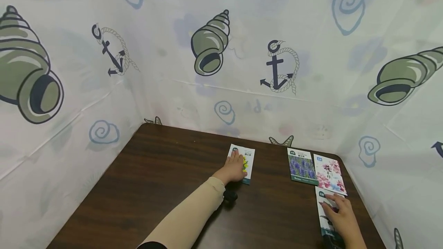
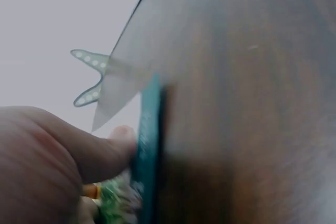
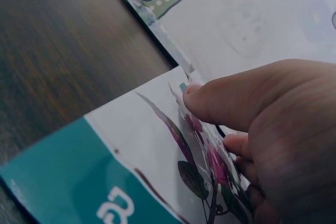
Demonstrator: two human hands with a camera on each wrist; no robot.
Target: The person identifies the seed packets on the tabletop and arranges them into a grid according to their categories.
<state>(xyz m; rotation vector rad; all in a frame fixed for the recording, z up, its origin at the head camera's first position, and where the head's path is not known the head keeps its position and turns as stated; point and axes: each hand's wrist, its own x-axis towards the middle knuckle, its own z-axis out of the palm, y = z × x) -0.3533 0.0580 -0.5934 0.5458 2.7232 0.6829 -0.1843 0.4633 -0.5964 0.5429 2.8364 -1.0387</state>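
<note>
In the head view my left hand (image 1: 233,167) lies with its fingers stretched over a white card with yellow flowers (image 1: 250,156) at the table's far middle. The left wrist view shows the thumb (image 2: 118,148) at the green band (image 2: 149,145) of this card. My right hand (image 1: 342,216) is over a white card with a pink-flowered stem (image 1: 322,218), at the table's right side. Seen from the right wrist, thumb (image 3: 202,100) and fingers touch the printed face. Just beyond it lie a purple-flower card (image 1: 302,166) and a pink-blossom card (image 1: 330,174).
The dark brown wooden table (image 1: 155,176) meets a white curtain (image 1: 166,99) printed with shells and anchors at its back and sides. A small black object (image 1: 230,196) shows at the left wrist. Starfish prints (image 1: 282,141) appear along the table's far edge.
</note>
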